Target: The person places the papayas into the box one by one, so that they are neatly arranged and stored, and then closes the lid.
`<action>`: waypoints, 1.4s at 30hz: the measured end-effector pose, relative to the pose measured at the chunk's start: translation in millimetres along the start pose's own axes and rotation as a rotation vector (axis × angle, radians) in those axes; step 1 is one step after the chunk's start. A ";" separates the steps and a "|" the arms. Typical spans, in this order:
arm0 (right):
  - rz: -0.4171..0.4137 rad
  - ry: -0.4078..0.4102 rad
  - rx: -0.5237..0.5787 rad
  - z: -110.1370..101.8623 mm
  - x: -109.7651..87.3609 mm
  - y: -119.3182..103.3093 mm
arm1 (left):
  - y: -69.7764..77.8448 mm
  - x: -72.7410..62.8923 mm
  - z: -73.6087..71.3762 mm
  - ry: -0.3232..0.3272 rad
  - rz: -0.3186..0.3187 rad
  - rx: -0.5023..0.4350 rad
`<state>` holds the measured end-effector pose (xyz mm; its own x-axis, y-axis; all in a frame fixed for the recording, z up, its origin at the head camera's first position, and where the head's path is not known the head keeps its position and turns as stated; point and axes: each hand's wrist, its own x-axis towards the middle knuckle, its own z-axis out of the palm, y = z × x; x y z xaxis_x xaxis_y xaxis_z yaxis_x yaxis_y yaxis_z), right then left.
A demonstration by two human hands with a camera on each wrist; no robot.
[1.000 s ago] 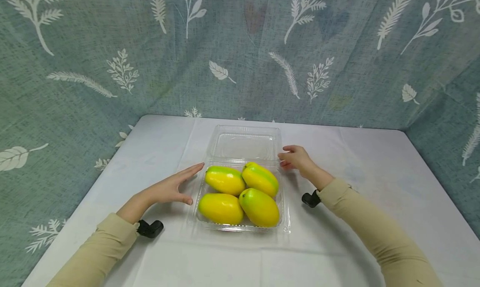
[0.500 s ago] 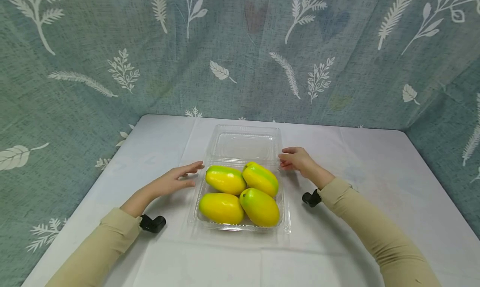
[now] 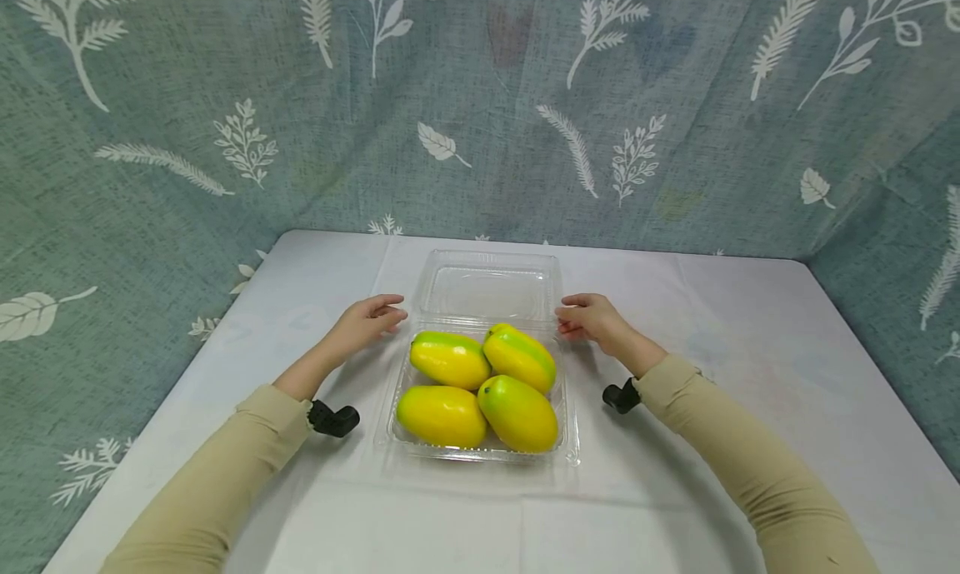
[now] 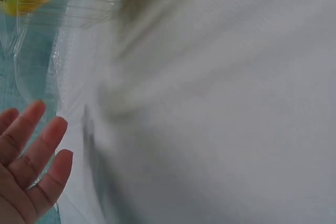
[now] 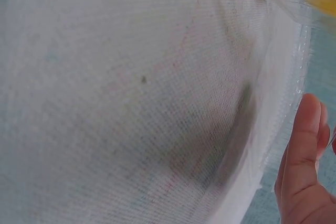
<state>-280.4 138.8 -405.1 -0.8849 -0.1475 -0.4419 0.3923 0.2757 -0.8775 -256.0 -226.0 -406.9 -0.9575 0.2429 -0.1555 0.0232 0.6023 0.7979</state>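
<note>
A clear plastic clamshell container (image 3: 567, 441) lies on the table with its lid (image 3: 487, 291) folded back behind it. Several yellow-green mangoes (image 3: 442, 416) fill its base. My left hand (image 3: 366, 324) is beside the hinge on the left, fingers a little bent and holding nothing. The left wrist view shows these fingers (image 4: 46, 140) spread apart. On the opposite side, my right hand (image 3: 592, 320) has its fingertips at the lid's right edge; whether they touch it cannot be made out. Its fingers (image 5: 302, 145) look nearly straight in the right wrist view.
A white cloth (image 3: 450, 524) covers the table under the container. Green leaf-patterned fabric (image 3: 480, 141) hangs behind and at both sides. Each wrist carries a small black camera (image 3: 333, 420).
My left hand has moved forward and slightly right, from beside the mangoes up to the lid's hinge end. The right hand, container and mangoes have stayed in place.
</note>
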 end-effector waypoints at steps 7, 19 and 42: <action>-0.007 0.011 0.008 0.9 1.0 2.6 | 5.0 17.7 3.9 0.021 -0.129 -0.029; -0.079 0.038 0.004 3.1 0.5 5.1 | 17.6 30.8 6.6 0.078 -0.174 -0.129; -0.286 0.161 -0.106 -12.1 -14.7 -11.5 | 36.7 32.9 -0.6 0.168 -0.026 -0.217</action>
<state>-275.0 149.3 -386.3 -0.9868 -0.0839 -0.1386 0.1021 0.3428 -0.9338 -286.9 -196.3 -382.4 -0.9916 0.0890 -0.0934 -0.0470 0.4254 0.9038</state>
